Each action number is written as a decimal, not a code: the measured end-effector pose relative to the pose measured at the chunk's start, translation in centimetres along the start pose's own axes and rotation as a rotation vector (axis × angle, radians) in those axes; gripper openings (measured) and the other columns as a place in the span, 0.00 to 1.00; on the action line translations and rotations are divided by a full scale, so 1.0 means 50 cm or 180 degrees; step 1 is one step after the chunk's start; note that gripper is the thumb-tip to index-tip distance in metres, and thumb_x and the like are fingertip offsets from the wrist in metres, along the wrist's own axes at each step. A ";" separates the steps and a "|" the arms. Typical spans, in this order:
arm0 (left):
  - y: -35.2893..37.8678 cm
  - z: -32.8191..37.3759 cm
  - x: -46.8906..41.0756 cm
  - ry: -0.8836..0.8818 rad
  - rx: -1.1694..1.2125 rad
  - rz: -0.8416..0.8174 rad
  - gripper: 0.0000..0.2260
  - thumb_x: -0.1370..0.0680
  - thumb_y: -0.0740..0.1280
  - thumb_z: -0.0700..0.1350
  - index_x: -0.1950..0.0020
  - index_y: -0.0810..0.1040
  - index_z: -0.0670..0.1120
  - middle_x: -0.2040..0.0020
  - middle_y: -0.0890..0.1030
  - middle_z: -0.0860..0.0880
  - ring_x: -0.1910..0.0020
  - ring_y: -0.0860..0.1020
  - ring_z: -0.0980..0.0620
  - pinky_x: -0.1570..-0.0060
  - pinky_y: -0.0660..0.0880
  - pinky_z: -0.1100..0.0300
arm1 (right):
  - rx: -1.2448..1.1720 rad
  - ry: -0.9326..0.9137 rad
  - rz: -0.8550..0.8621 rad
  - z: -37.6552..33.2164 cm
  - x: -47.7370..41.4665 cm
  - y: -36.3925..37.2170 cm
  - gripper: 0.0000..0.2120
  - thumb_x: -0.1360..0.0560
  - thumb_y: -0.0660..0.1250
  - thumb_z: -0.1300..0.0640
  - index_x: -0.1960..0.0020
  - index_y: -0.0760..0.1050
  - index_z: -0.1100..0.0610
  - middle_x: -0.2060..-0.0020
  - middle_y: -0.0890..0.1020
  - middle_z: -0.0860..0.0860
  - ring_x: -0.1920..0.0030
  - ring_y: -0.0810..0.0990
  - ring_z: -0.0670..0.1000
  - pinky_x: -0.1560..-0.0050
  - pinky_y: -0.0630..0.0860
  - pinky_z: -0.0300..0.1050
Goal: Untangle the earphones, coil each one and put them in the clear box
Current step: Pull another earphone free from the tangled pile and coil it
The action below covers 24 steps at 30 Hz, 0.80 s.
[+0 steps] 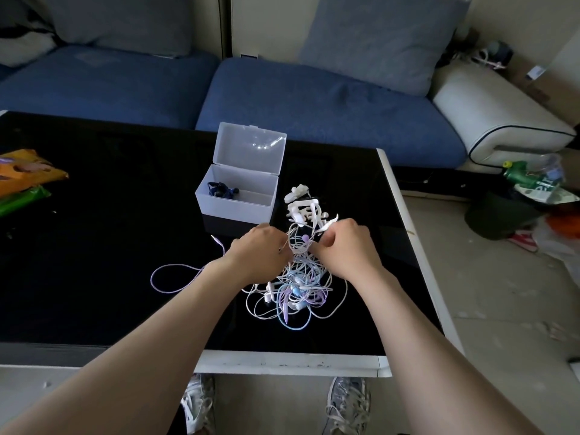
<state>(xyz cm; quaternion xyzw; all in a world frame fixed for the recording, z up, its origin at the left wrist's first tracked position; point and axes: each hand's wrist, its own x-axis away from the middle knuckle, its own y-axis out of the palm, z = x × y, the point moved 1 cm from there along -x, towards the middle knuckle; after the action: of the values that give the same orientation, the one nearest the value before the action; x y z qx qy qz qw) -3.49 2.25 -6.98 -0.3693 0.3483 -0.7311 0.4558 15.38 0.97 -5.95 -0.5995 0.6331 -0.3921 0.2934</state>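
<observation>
The tangle of thin white, pale blue and lilac earphone cords (298, 290) lies on the glossy black tabletop (125, 230), heaped mostly on the near side of both hands and rising up between them. It should be very light and limp. The cords are soft and will slide over each other, but they snag at the small hard earbuds and plugs, and a hard pull would likely tighten knots or strain the thin wire. The best hold is probably a light pinch on one cord close to a crossing, or on a bud or plug that can be fed back through a loop. The left hand (260, 249) and right hand (345, 243) are close together at the far end of the heap, backs upward, with both forearms reaching straight out. Each has its fingers curled in, pinching strands lifted off the pile. One lilac cord loop (175, 277) trails out beside the left forearm. Just beyond the left hand stands the clear plastic box with its hinged lid up (232, 205), holding one dark blue coiled earphone (221, 189). Beyond the right hand lie some white plastic pieces (303, 205), which I cannot identify.
</observation>
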 end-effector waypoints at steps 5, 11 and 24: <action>0.004 0.000 0.001 0.0015 -0.0123 0.0073 0.12 0.18 0.64 0.51 0.55 0.80 0.46 0.49 0.74 0.49 0.52 0.79 0.46 0.47 0.79 0.44 | 0.0087 0.0032 -0.0710 -0.001 0.008 0.005 0.20 0.21 0.66 0.53 0.68 0.63 0.55 0.74 0.68 0.49 0.76 0.62 0.50 0.76 0.57 0.41; -0.003 -0.012 -0.004 0.0154 0.0114 0.0068 0.13 0.18 0.64 0.52 0.61 0.78 0.53 0.54 0.77 0.48 0.57 0.79 0.47 0.53 0.81 0.46 | -0.0083 -0.0173 -0.0822 -0.002 0.016 0.006 0.15 0.24 0.70 0.56 0.67 0.74 0.58 0.74 0.76 0.39 0.74 0.74 0.34 0.70 0.68 0.37; -0.042 -0.019 0.009 -0.0244 -0.0137 0.0388 0.17 0.16 0.58 0.52 0.64 0.68 0.49 0.62 0.75 0.49 0.59 0.77 0.43 0.54 0.77 0.48 | -0.0905 -0.0540 -0.0473 -0.060 0.031 -0.039 0.08 0.19 0.71 0.52 0.54 0.85 0.53 0.66 0.84 0.51 0.67 0.80 0.49 0.60 0.76 0.44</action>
<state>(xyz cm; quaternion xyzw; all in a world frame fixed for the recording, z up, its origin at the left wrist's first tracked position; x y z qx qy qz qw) -5.31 2.72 -5.59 -0.3848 0.3681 -0.6797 0.5044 13.69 -0.09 -2.59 -0.7110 0.6091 -0.2673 0.2281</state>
